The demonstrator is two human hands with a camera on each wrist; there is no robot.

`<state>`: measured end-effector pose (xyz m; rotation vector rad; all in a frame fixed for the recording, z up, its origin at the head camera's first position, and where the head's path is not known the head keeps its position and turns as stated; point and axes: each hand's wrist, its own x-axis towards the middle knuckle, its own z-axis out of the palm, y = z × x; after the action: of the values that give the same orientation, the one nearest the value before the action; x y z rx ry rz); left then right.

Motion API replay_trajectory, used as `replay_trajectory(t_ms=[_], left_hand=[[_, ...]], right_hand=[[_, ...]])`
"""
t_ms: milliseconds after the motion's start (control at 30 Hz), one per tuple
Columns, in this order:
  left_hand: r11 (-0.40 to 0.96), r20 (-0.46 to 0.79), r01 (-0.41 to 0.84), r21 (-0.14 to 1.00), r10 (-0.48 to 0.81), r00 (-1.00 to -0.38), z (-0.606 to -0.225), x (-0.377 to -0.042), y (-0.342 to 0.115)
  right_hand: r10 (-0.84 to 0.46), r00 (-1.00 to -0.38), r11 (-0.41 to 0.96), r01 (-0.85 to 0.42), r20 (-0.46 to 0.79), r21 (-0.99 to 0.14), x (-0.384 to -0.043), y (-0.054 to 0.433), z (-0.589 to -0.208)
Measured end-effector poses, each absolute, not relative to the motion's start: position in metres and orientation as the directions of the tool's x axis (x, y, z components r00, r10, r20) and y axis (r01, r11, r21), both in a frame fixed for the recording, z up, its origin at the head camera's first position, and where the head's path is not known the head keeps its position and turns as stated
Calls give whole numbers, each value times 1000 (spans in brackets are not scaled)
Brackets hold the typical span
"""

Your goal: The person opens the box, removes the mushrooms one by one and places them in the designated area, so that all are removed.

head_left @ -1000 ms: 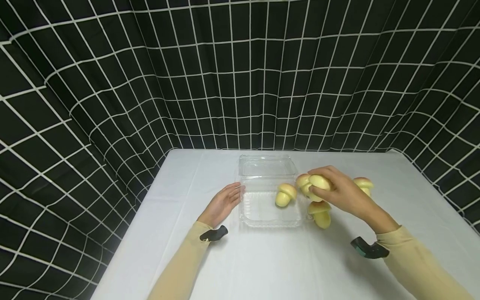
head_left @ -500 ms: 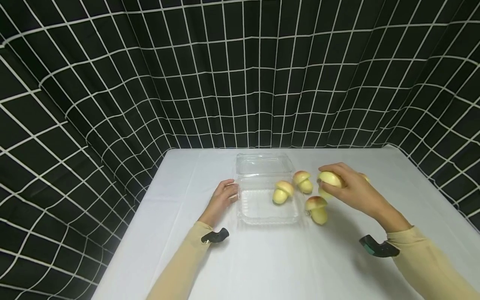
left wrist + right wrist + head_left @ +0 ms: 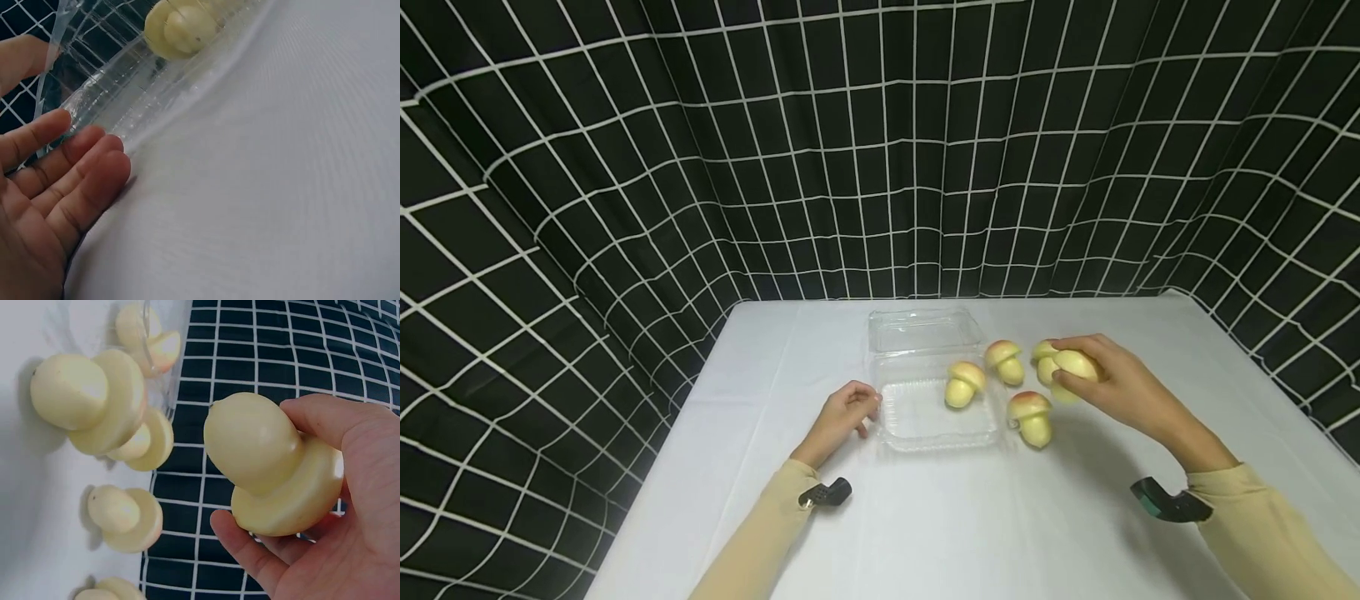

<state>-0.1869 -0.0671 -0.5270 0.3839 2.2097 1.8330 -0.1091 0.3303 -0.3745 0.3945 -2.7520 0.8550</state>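
Observation:
In the head view my right hand (image 3: 1123,387) holds a pale yellow toy mushroom (image 3: 1077,367) above the right side of the table. The right wrist view shows its thumb and fingers curled round the cap, stem outward. My left hand (image 3: 842,417) touches the left edge of an open clear plastic container (image 3: 917,437), its fingers only loosely bent. In the left wrist view the thumb lies partly behind the clear wall. One toy mushroom (image 3: 962,385) lies inside the container. Others stand to its right: a front toy mushroom (image 3: 1032,419), a back one (image 3: 1004,362), and another behind the held one.
The container's clear hinged lid (image 3: 925,331) lies folded back toward the far edge of the white tablecloth (image 3: 925,533). Another toy mushroom (image 3: 106,590) shows at the bottom of the right wrist view. A black curtain (image 3: 850,150) with white grid lines surrounds the table.
My right hand has shifted right with its toy mushroom, uncovering the mushroom behind it and hiding the rightmost one. My left hand's fingers have bent more at the container's edge.

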Motion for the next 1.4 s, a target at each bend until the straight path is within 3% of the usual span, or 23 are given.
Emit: replay_trajectory(t_ms=[233, 567, 900, 1167, 1400], left_hand=[[168, -17, 56, 984, 403, -915, -528, -181, -69], [281, -65, 47, 959, 377, -924, -518, -161, -66], [251, -114, -46, 967, 261, -959, -516, -156, -65], [227, -139, -74, 971, 285, -948, -512, -149, -67], [208, -144, -88, 974, 272, -951, -514, -147, -65]], right_hand=[[-167, -945, 807, -295, 283, -511, -110, 339, -380], [-160, -962, 828, -253, 222, -501, -114, 350, -386], [-151, -976, 814, -212, 155, -540, -119, 356, -398], [-199, -945, 805, -308, 258, -507, -121, 367, -412], [-209, -963, 811, -267, 169, -520, -122, 369, -419]])
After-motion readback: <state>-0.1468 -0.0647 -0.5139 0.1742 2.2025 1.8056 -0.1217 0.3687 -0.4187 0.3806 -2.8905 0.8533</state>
